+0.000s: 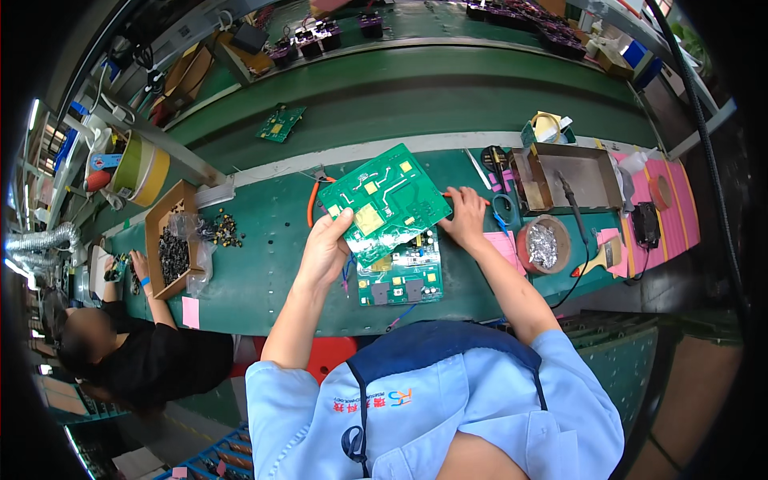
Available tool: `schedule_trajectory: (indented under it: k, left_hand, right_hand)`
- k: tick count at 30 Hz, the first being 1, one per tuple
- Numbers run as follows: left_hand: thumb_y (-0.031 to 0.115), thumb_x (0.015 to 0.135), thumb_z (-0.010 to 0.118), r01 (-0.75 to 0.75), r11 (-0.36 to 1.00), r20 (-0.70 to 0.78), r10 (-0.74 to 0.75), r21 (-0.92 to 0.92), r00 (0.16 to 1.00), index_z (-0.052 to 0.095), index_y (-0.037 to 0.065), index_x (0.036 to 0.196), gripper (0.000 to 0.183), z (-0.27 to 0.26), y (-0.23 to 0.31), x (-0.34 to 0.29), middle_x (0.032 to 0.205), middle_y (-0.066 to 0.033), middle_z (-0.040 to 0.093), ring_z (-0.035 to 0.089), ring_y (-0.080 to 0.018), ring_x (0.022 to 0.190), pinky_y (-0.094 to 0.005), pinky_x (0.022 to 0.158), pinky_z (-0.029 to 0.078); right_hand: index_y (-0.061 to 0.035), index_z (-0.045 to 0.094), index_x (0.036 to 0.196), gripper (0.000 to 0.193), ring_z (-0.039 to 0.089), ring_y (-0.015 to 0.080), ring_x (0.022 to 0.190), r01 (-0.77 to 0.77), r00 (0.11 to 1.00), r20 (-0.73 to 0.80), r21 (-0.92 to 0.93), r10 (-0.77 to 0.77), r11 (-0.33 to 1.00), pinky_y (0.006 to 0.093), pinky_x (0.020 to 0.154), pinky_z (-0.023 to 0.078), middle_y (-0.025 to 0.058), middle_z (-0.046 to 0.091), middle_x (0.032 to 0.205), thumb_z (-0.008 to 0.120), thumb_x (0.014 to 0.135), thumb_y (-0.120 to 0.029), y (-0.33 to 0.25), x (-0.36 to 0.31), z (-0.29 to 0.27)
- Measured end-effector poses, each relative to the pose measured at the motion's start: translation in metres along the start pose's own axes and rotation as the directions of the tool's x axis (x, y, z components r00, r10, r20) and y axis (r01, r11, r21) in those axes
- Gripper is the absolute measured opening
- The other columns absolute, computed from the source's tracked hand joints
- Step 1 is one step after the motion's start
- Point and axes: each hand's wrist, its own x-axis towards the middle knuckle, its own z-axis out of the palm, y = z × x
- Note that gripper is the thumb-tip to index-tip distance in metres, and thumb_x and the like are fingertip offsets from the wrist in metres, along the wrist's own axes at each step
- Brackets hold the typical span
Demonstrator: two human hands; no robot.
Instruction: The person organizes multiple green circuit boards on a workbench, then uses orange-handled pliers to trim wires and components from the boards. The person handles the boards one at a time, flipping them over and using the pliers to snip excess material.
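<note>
My left hand grips a green circuit board by its lower left edge, thumb on top, and holds it tilted above the bench. Yellow pads and pale solder tracks show on its upper face. Partly covered by it, a second circuit board lies on the bench with black parts and small components facing up. To the right of the raised board, my right hand rests low over the bench, fingers bent over a thin red-orange thing, mostly hidden under them. An orange-handled tool lies left of the raised board.
A tin of crumpled silvery material, a soldering iron, a brush and a metal tray stand right. Left are a cardboard box of black parts and a co-worker. Another board lies beyond the bench's pale edge.
</note>
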Motion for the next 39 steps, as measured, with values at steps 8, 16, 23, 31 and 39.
schedule_trajectory:
  k: [8, 16, 23, 31, 39]
  left_hand:
    - [0.01, 0.079, 0.052, -0.267, 0.706, 0.109, 0.262, 0.656, 0.959, 0.056, 0.001, 0.096, 0.019, 0.008, 0.005, -0.017, 0.093, -0.0091, 0.06, 0.056, -0.017, 0.086, -0.0305, 0.076, 0.044]
    - [0.004, 0.064, 0.055, -0.642, -0.395, 0.748, 0.237, 0.657, 0.62, 0.061, 0.013, 0.093, 0.031, 0.003, -0.012, -0.04, 0.107, -0.0126, 0.053, 0.048, -0.0277, 0.102, -0.0428, 0.088, 0.034]
    - [-0.004, 0.06, 0.057, -0.354, -0.266, 0.439, 0.43, 0.896, 0.789, 0.049, 0.006, 0.11, 0.051, -0.021, -0.034, -0.046, 0.116, -0.0188, 0.042, 0.043, -0.0337, 0.104, -0.0423, 0.086, 0.035]
    - [0.004, 0.069, 0.055, -0.293, 0.105, 0.246, 0.324, 0.95, 0.914, 0.048, 0.003, 0.112, 0.043, -0.035, 0.021, -0.038, 0.115, -0.0128, 0.048, 0.041, -0.0242, 0.112, -0.0327, 0.095, 0.03]
    - [0.017, 0.08, 0.052, -0.029, 0.592, -0.22, 0.345, 0.805, 0.912, 0.05, 0.0, 0.108, 0.033, -0.122, 0.048, 0.104, 0.101, -0.0108, 0.056, 0.052, -0.0205, 0.097, -0.0292, 0.083, 0.039]
  right_hand:
    - [0.0016, 0.051, 0.101, 0.025, 0.055, 0.0109, 0.063, -0.577, 0.816, 0.579, 0.811, 0.015, 0.097, 0.0222, 0.057, 0.045, 0.0065, 0.058, 0.077, 0.05, 0.084, -0.017, -0.056, 0.029, -0.114]
    - [0.0037, 0.041, 0.112, 0.041, 0.053, 0.0045, 0.067, -0.671, 0.735, 0.676, 0.737, -0.063, 0.078, 0.0162, 0.058, 0.041, 0.0018, 0.056, 0.075, 0.058, 0.076, -0.004, -0.058, -0.016, -0.112]
    - [0.0043, 0.035, 0.113, 0.042, 0.055, 0.0072, 0.062, -0.613, 0.779, 0.627, 0.758, 0.012, 0.222, 0.0187, 0.048, 0.043, 0.0047, 0.055, 0.072, 0.056, 0.077, -0.003, -0.068, -0.046, -0.097]
    - [0.0025, 0.032, 0.12, 0.05, 0.05, 0.0054, 0.052, -0.6, 0.777, 0.628, 0.717, 0.046, 0.355, 0.019, 0.043, 0.039, 0.0026, 0.054, 0.064, 0.056, 0.078, -0.008, -0.07, -0.053, -0.099]
    - [0.0037, 0.029, 0.122, 0.053, 0.048, 0.006, 0.05, -0.638, 0.749, 0.657, 0.682, 0.086, 0.358, 0.0188, 0.043, 0.037, 0.0025, 0.054, 0.062, 0.056, 0.078, -0.009, -0.079, -0.055, -0.104]
